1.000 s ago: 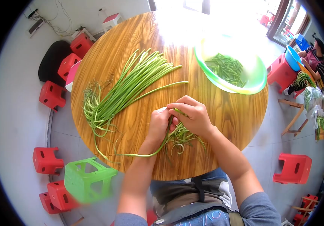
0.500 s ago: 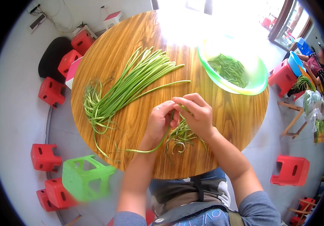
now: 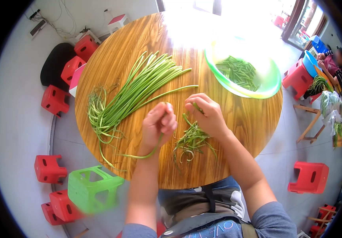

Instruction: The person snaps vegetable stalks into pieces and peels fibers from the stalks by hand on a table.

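Note:
My left hand [image 3: 159,123] is closed around a long garlic scape [image 3: 152,152], whose thin end trails down past my wrist over the table. In my curled right hand [image 3: 208,118] are short green garlic scape pieces [image 3: 197,107]; part of them is hidden by the fingers. A gap separates the two hands. Below my right hand lies a small heap of thin, curled scape tips [image 3: 192,141]. To the left, a large bundle of whole garlic scapes [image 3: 137,93] is spread out. A green-rimmed bowl [image 3: 222,80] at the back right holds many cut pieces.
The round wooden table [image 3: 246,131] has its near edge at my waist. A green stool [image 3: 89,190] and several red stools [image 3: 55,99] stand on the floor around it. At far right, another person [image 3: 331,65] sits near a blue basin [image 3: 310,63].
My hands have moved apart: the left went left and slightly down with the long scape, while the right stayed near the heap with short pieces in it.

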Demonstrator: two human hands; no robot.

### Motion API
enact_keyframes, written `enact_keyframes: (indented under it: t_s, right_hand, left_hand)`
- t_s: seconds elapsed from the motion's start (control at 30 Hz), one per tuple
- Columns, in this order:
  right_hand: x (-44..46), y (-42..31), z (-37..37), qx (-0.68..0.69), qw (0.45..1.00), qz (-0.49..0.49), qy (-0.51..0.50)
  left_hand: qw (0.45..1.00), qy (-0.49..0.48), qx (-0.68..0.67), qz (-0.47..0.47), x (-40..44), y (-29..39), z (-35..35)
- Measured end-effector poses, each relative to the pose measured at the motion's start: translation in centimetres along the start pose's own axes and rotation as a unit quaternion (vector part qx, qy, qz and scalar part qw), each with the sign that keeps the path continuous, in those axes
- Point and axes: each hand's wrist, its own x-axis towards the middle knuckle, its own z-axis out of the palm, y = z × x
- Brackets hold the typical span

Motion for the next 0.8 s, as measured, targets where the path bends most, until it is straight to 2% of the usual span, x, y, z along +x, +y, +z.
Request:
enact_keyframes:
  t_s: [0.07,0.1,0.13,0.17,0.2,0.23,0.3,0.33,0.43,0.57,0.67,0.77,0.8]
  right_hand:
    - [-0.1,0.2,-0.4,0.067,0.981,0.177,-0.049]
    - [0.0,0.1,-0.8,0.198,0.953,0.222,-0.053]
    - [0.3,0.0,-1.3,0.324,0.907,0.263,-0.057]
    - [0.6,-0.3,-1.7,0.442,0.844,0.299,-0.06]
    - [0.5,-0.7,-1.7,0.454,0.85,0.261,-0.061]
    - [0.5,-0.5,-1.5,0.519,0.804,0.285,-0.05]
    - [0.4,0.2,-1.0,0.639,0.694,0.33,-0.025]
    - [0.4,-0.1,-1.0,0.648,0.671,0.36,-0.01]
    - [0.5,-0.1,-1.0,0.547,0.741,0.386,-0.05]
    - [0.4,-1.1,-0.8,0.526,0.761,0.376,-0.04]
    - [0.4,-1.1,-1.0,0.371,0.869,0.327,-0.029]
    - [0.4,-1.7,-0.9,0.344,0.896,0.282,-0.006]
    - [0.2,-1.3,-0.8,0.292,0.933,0.209,-0.023]
  left_hand:
    - [0.998,0.051,-0.031,0.019,-0.4,0.6,0.5]
    - [0.996,0.077,-0.047,0.029,-0.5,0.9,0.9]
    - [0.997,0.069,0.002,0.035,-0.5,0.6,0.7]
    - [0.994,0.085,0.068,0.011,-0.5,0.5,1.2]
    - [0.986,0.101,0.134,-0.012,-0.5,0.6,2.4]
    - [0.972,0.118,0.198,-0.037,-0.5,0.6,3.0]
    - [0.965,0.11,0.229,-0.07,-0.5,0.3,3.2]
    - [0.962,0.109,0.238,-0.077,-0.4,0.2,3.4]
    - [0.958,0.115,0.248,-0.086,-0.2,0.1,3.8]
    - [0.944,0.116,0.292,-0.097,-0.2,-0.1,3.9]
    - [0.935,0.111,0.323,-0.097,-0.1,-0.5,3.2]
    - [0.935,0.107,0.324,-0.101,0.0,-0.8,3.0]
    - [0.94,0.107,0.314,-0.083,0.0,-0.9,2.9]
